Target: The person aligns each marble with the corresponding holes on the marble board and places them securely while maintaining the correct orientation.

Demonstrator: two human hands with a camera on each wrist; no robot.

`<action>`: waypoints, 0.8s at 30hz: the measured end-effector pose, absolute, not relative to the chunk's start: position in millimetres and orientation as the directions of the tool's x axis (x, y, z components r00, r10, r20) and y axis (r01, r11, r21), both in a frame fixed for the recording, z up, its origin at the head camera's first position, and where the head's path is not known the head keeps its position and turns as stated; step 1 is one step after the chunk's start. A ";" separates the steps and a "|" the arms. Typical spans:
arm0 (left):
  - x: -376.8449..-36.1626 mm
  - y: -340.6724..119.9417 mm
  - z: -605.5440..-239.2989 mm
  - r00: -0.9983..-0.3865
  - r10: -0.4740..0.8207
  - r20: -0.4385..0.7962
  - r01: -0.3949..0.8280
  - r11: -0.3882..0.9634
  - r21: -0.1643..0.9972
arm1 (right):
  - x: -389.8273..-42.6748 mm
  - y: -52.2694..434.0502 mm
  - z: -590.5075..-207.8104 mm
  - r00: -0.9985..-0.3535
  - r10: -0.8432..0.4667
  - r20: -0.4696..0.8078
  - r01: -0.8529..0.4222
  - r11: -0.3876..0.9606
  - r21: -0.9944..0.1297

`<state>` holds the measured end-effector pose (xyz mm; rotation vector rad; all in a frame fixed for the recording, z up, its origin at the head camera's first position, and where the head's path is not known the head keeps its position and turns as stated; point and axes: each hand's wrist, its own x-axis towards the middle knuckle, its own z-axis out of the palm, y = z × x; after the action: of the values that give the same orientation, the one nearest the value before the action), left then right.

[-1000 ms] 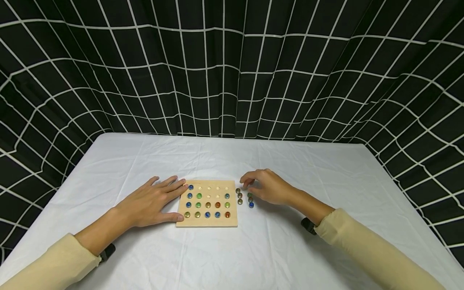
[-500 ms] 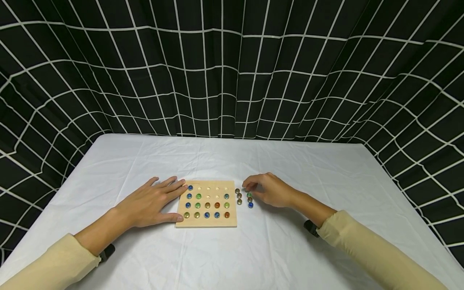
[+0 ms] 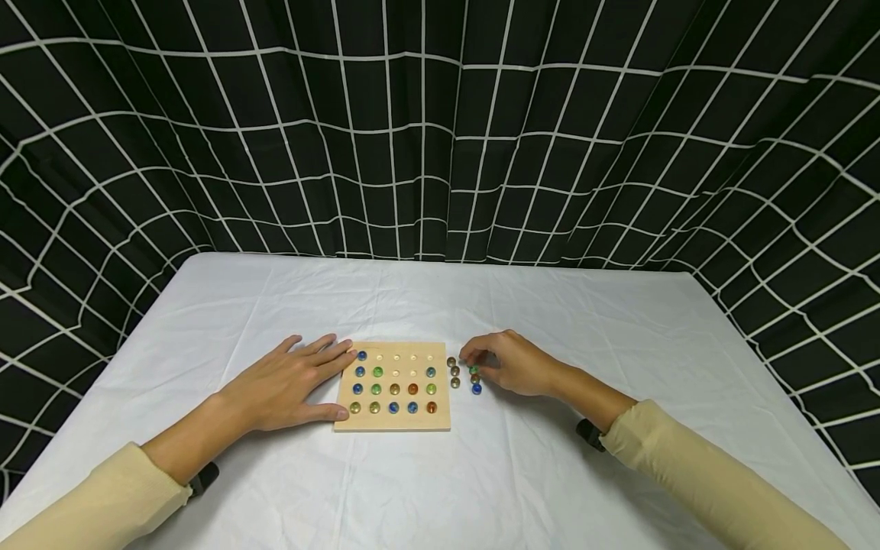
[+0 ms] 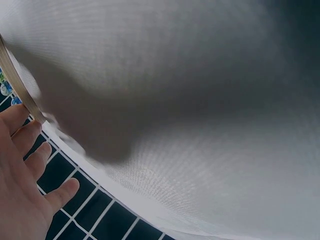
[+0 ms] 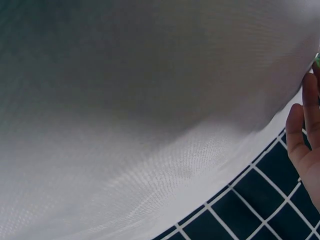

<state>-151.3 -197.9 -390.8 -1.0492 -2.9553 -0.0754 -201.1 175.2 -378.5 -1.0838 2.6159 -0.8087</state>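
A pale wooden board (image 3: pixel 392 422) with rows of round hollows lies on the white cloth. Coloured glass marbles fill the nearer rows; most hollows along the far side are bare. My left hand (image 3: pixel 289 386) rests flat at the board's left edge, fingers spread and thumb on its near corner. Right of the board, my right hand (image 3: pixel 512 363) has its thumb and index finger curled about a green marble (image 3: pixel 473 370), partly covered by the fingertips. Close below it are a brownish marble (image 3: pixel 475 379) and a blue marble (image 3: pixel 477 389).
Several greyish-brown marbles (image 3: pixel 455 371) form a short column between the board and my right hand. White cloth (image 3: pixel 412 489) covers the table. A black curtain with a white grid (image 3: pixel 440 153) hangs behind and at the sides.
My right hand has come slightly down and closer around the green marble, then stayed nearly still. My left hand and the board hold their place.
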 end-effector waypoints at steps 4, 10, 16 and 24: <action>-151.2 -197.9 -390.7 -0.777 0.629 0.021 0.629 0.776 0.044 | -201.4 175.6 -378.8 -0.717 -0.697 0.021 -0.589 0.590 -0.552; -150.9 -198.2 -390.6 -0.780 0.626 0.015 0.626 0.779 0.045 | -203.0 174.0 -378.7 -0.720 -0.694 0.027 -0.595 0.597 -0.538; -150.4 -198.3 -389.7 -0.780 0.626 0.017 0.626 0.778 0.051 | -205.7 169.3 -376.3 -0.718 -0.695 0.043 -0.610 0.597 -0.521; -150.4 -197.9 -389.8 -0.777 0.630 0.017 0.630 0.775 0.049 | -209.0 163.2 -373.0 -0.728 -0.685 0.036 -0.597 0.607 -0.525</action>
<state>-150.4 -197.9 -389.8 -1.0498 -2.9606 -0.0807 -209.0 163.2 -373.0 -1.0712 2.6624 -0.7759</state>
